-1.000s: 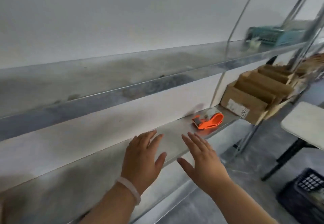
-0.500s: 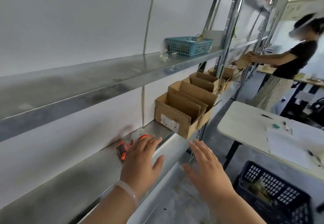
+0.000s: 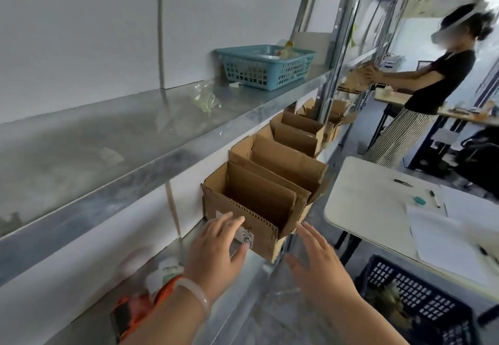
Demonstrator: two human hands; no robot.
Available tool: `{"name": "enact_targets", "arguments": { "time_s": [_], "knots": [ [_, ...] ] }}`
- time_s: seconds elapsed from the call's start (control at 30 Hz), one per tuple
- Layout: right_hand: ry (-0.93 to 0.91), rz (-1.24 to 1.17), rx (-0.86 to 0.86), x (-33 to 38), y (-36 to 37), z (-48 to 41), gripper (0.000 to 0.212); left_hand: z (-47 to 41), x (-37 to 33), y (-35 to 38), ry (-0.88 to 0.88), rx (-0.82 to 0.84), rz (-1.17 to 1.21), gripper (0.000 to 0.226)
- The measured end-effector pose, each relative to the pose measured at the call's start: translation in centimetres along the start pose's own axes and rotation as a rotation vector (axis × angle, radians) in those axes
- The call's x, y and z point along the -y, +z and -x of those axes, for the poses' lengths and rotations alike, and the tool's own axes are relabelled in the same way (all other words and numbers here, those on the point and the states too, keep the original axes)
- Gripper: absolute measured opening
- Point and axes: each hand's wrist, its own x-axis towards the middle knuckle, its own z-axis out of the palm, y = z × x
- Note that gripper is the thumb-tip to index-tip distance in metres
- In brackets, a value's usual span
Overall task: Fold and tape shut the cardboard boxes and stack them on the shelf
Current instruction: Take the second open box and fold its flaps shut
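Observation:
A row of open brown cardboard boxes stands on the lower metal shelf [image 3: 243, 266]. The nearest cardboard box [image 3: 259, 204] has its flaps up and a white label on its front. My left hand [image 3: 216, 250] reaches with spread, straight fingers just in front of that label, holding nothing. To the right of the box's near corner hovers my right hand [image 3: 318, 263], fingers extended, over the floor gap. An orange tape dispenser [image 3: 140, 307] lies on the lower shelf under my left forearm, partly hidden.
The upper metal shelf [image 3: 113, 153] carries a teal plastic basket [image 3: 266, 66] and a clear bag. A white table [image 3: 378, 209] with papers and pens stands at right, a dark crate [image 3: 421, 301] beneath it. Another person [image 3: 432, 82] handles cardboard farther along the shelving.
My view has swung right along the shelf. Both hands have moved from the tape dispenser toward the nearest open box, which is now close in front of them.

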Motion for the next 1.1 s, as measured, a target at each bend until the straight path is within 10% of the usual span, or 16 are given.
{"name": "enact_targets", "arguments": {
  "time_s": [0.3,0.53,0.9,1.1],
  "knots": [
    [0.421,-0.561,0.098,-1.4,0.5,-8.8,0.073,-6.8,2.0,2.2,-0.273,-0.078,0.134,0.048],
    [0.409,-0.587,0.306,-2.0,0.9,-12.6,0.064,-10.8,2.9,2.8,-0.662,-0.097,0.305,0.063],
    [0.335,-0.736,0.451,-5.4,-0.5,-13.2,0.023,-9.0,1.1,3.2,-0.818,-0.321,0.438,0.06],
    [0.309,-0.801,0.551,-7.8,-3.0,-13.6,0.034,-6.9,0.1,2.7,-0.905,-0.438,0.443,0.051]
  ]
}}
